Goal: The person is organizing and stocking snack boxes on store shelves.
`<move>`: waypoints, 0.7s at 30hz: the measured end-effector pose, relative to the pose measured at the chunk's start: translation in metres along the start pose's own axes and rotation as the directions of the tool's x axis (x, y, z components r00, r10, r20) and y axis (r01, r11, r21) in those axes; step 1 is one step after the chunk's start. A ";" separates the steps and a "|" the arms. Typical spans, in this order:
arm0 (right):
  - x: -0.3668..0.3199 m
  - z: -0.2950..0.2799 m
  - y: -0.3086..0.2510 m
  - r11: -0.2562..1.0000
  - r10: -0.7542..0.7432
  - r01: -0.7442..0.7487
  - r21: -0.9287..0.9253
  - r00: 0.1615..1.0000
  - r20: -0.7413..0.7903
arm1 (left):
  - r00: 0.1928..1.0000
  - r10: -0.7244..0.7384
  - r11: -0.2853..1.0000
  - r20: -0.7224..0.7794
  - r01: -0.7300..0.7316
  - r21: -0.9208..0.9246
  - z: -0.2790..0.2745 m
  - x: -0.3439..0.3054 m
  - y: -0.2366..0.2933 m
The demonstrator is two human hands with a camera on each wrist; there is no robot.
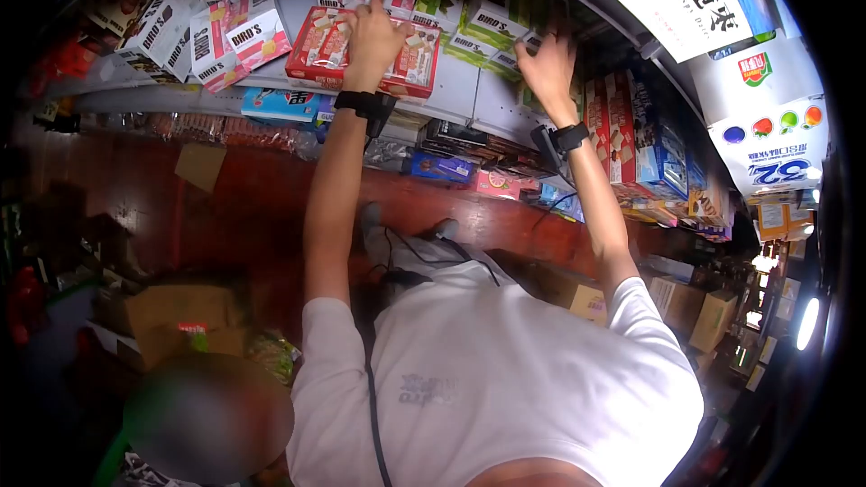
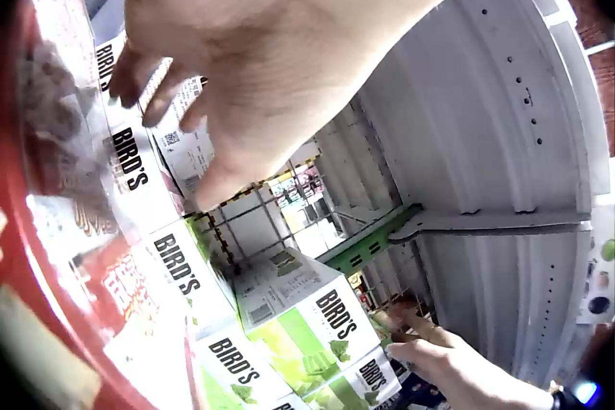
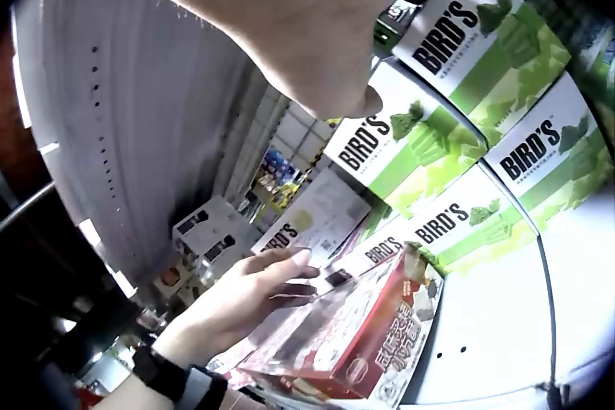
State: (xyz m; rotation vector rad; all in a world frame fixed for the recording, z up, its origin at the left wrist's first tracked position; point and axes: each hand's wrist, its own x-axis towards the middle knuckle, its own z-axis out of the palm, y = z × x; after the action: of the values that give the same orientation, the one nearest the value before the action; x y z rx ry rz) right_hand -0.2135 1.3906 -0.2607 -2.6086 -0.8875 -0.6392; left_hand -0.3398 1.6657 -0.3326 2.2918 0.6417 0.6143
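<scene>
My left hand (image 1: 374,43) reaches over a red box (image 1: 316,47) of packaged snacks on the shelf, fingers spread and wrist above the box. In the right wrist view this left hand (image 3: 252,290) is over the red box (image 3: 370,352), fingertips near the BIRD'S boxes behind. My right hand (image 1: 548,68) is at the right end of stacked green-and-white BIRD'S boxes (image 1: 501,11), thumb apart from the fingers. The left wrist view shows the right hand (image 2: 456,362) beside the upper green box (image 2: 332,333); whether it touches is unclear. Some right fingers are hidden in the right wrist view.
Pink-and-white BIRD'S boxes (image 1: 257,36) stand left on the shelf. Red and blue boxes (image 1: 613,126) fill its right side, with a white hanging sign (image 1: 686,0) above. Lower shelves hold blue and pink packs (image 1: 440,167). Cartons (image 1: 185,320) lie on the floor behind.
</scene>
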 end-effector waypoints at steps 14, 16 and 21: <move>-0.003 0.016 0.018 0.986 0.069 -0.027 -0.167 0.965 0.252 | 0.959 0.236 0.965 0.159 -0.212 -0.155 -0.013 0.064 0.025; -0.005 0.016 0.011 0.980 0.130 -0.082 -0.182 0.955 0.268 | 0.963 0.270 0.963 -0.015 -0.270 0.028 -0.042 0.094 -0.015; 0.004 0.010 -0.008 0.958 0.254 -0.203 -0.202 0.928 0.274 | 0.954 0.217 0.917 0.205 -0.271 0.292 -0.066 0.129 -0.038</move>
State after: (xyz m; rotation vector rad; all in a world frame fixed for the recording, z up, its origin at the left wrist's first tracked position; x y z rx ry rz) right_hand -0.2132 1.4025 -0.2659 -2.9589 -0.6106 -0.2724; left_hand -0.2891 1.7976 -0.2835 2.7204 0.3949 0.4469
